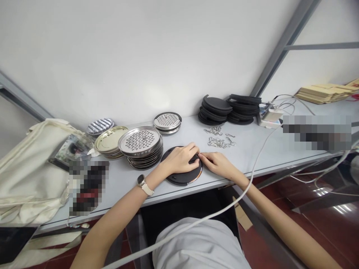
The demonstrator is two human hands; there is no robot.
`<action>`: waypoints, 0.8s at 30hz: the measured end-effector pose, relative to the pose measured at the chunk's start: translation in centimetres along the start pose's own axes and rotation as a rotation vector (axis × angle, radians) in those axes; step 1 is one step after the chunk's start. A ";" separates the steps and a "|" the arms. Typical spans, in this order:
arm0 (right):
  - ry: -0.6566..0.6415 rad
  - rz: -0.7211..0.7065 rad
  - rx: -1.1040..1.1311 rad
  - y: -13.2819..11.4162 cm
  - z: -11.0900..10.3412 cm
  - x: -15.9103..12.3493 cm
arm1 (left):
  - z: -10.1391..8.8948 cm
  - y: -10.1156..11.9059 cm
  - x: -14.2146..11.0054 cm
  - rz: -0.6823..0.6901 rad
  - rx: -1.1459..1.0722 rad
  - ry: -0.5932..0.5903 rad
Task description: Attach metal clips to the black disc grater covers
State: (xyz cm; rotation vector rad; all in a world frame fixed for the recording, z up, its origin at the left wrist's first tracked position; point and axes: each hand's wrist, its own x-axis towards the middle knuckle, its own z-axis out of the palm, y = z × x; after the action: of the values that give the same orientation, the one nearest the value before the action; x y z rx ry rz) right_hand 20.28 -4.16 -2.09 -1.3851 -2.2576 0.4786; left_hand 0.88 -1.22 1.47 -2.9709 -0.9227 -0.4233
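A round black disc [182, 176] with a shiny metal rim lies flat near the front edge of the grey table [260, 149]. My left hand [181, 158] rests on top of the disc, fingers curled at its right edge. My right hand [215, 163] meets it there, fingertips pinching a small part at the disc's rim; the part itself is too small to make out. A heap of small metal clips [219, 141] lies just behind my hands.
Stacks of perforated metal plates [141, 145] and gold-toned plates [110, 141] stand left of the disc, another perforated stack [167, 122] behind. Black disc stacks [214, 109] sit at the back right. A cloth bag [30, 168] lies left. A white cable [258, 157] crosses the table.
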 end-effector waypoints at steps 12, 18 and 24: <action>0.003 -0.012 0.017 0.0 -0.1 -0.1 | -0.1 -0.1 -0.1 0.010 -0.012 -0.014; -0.010 -0.006 0.009 -0.1 -0.2 -0.1 | 0.0 -0.2 -0.2 0.016 -0.031 -0.011; -0.011 -0.020 0.031 0.1 -0.2 -0.1 | 0.1 -0.3 -0.2 0.004 -0.071 -0.014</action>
State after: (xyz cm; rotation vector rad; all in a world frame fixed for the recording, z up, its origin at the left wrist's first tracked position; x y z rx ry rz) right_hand 20.51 -4.25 -1.96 -1.3464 -2.2610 0.5133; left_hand 0.60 -1.11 1.33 -3.0425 -0.9214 -0.4452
